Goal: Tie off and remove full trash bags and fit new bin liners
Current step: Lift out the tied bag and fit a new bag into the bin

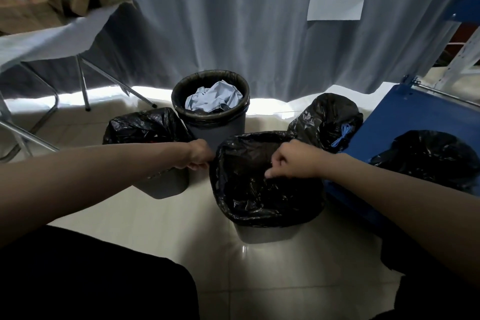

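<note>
Left hand [198, 154] grips left rim of black liner [259, 189], fingers curled on plastic. Right hand [293, 161] pinches liner's right edge, grip narrow on fold. Liner draped over grey bin [262, 235] on floor, just beside blue cart [415, 122]. Behind it, lined bin [215, 126] holding crumpled paper [215, 97]; tied black bag [327, 118] near cart's edge.

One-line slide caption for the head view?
Both hands fit a black liner over the near bin.
</note>
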Action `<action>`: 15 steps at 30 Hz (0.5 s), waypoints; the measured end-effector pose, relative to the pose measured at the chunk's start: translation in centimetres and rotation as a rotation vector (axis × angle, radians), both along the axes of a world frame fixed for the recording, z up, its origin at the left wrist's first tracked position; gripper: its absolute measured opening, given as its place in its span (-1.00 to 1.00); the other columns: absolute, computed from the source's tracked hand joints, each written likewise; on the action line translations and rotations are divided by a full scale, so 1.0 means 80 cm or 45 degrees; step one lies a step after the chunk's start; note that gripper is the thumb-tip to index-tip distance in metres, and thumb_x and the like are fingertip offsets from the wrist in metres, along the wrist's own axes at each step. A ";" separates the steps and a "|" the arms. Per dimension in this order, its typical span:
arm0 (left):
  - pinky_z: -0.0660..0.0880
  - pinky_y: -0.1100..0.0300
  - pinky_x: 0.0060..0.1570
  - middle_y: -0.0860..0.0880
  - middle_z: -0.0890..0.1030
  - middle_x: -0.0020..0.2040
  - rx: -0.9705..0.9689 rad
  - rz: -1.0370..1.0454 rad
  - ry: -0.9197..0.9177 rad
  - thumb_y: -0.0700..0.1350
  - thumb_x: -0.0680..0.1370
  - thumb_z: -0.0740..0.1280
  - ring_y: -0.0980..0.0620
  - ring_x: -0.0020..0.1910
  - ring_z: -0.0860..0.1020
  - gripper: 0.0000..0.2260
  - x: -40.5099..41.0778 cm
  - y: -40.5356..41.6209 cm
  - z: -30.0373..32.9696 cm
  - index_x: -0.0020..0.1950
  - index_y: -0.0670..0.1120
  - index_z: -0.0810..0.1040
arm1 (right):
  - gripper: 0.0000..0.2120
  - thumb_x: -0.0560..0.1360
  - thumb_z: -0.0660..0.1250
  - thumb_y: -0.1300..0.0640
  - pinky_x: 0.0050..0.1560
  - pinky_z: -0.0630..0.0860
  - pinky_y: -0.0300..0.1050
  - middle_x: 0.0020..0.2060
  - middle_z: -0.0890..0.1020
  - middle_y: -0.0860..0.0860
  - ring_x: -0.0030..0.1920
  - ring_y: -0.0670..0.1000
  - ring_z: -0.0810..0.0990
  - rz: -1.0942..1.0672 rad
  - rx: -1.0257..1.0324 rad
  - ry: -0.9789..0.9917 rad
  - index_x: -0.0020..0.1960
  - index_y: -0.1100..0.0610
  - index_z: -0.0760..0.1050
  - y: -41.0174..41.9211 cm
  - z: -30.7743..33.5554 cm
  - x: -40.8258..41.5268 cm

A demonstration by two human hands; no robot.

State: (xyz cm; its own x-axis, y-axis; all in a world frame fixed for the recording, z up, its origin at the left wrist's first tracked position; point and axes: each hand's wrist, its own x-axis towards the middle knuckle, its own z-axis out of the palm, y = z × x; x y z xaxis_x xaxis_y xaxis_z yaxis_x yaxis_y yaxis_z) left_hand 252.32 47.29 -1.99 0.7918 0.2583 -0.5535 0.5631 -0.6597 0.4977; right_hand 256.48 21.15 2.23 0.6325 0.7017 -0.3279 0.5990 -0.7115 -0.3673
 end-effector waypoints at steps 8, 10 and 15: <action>0.24 0.29 -0.44 -0.09 0.47 -0.31 0.009 -0.048 -0.027 -0.27 0.56 0.20 -0.02 -0.35 0.39 -0.83 0.000 -0.004 -0.018 -0.07 -0.13 0.58 | -0.85 0.49 0.35 0.03 -0.11 0.43 -0.06 -0.10 0.57 0.00 -0.06 0.10 0.56 -0.205 -0.208 -0.231 -0.21 0.02 0.44 -0.012 -0.006 0.026; 0.18 0.30 -0.45 -0.08 0.45 -0.34 0.020 -0.049 -0.004 -0.27 0.56 0.17 0.01 -0.41 0.35 -0.82 -0.004 0.000 -0.019 -0.08 -0.12 0.55 | -0.85 0.50 0.35 0.03 -0.10 0.42 -0.05 -0.11 0.52 0.00 -0.08 0.09 0.52 -0.171 -0.298 -0.197 -0.21 0.02 0.43 -0.016 -0.006 0.023; 0.22 0.26 -0.34 -0.01 0.52 -0.27 0.005 0.033 0.015 -0.28 0.58 0.09 0.08 -0.32 0.45 -0.76 -0.011 0.010 -0.014 -0.10 -0.07 0.51 | -0.95 0.50 0.33 0.09 -0.09 0.46 -0.03 -0.11 0.51 0.01 -0.04 0.10 0.54 -0.139 -0.381 -0.154 -0.12 0.05 0.50 -0.033 -0.007 0.018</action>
State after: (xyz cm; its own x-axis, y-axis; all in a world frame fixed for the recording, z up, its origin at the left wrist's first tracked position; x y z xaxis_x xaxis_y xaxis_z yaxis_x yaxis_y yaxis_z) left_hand 251.41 48.11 -3.10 0.7782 0.2811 -0.5616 0.5860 -0.6468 0.4881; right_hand 257.91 18.53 1.64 0.7454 0.5118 -0.4272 0.5401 -0.8392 -0.0631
